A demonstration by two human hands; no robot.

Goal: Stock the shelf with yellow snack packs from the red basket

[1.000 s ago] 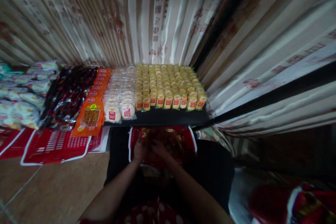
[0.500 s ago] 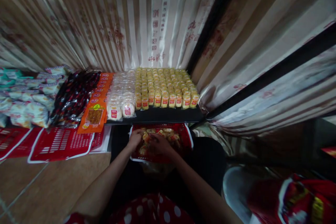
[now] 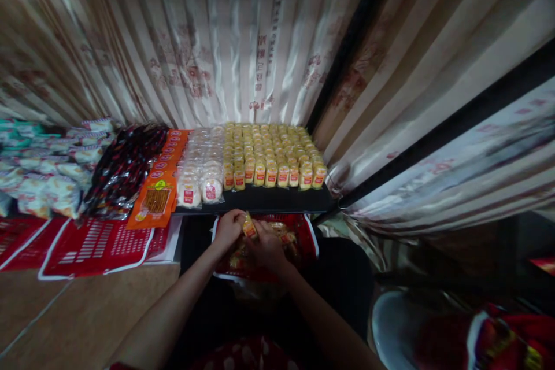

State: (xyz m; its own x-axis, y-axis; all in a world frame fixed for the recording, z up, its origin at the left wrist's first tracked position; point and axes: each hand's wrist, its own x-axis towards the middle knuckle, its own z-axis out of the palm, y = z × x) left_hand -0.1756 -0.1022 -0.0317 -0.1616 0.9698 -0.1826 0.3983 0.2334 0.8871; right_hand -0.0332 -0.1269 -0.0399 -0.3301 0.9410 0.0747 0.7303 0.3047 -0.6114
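Above a red basket (image 3: 313, 243) on my lap, I hold up a small yellow wrapped snack with an orange-red label (image 3: 248, 225). My left hand (image 3: 229, 228) pinches it from the left. The fingers of my right hand (image 3: 265, 241) close on its right side. More yellow wrapped snacks (image 3: 284, 232) lie loose in the basket, partly covered by my hands. Just beyond the basket, rows of the same upright yellow packets (image 3: 271, 173) stand on a black shelf (image 3: 264, 199).
Left along the shelf are round white wrapped biscuits (image 3: 211, 189), an orange snack bag (image 3: 152, 199), dark red packets (image 3: 124, 173) and white pouches (image 3: 47, 188). Red baskets (image 3: 99, 245) sit below. A curtain (image 3: 208, 46) hangs behind; black poles (image 3: 403, 150) stand at right.
My hands have come up from among the loose snacks in the basket, and one yellow packet now shows clearly between them. The view has tilted up slightly.
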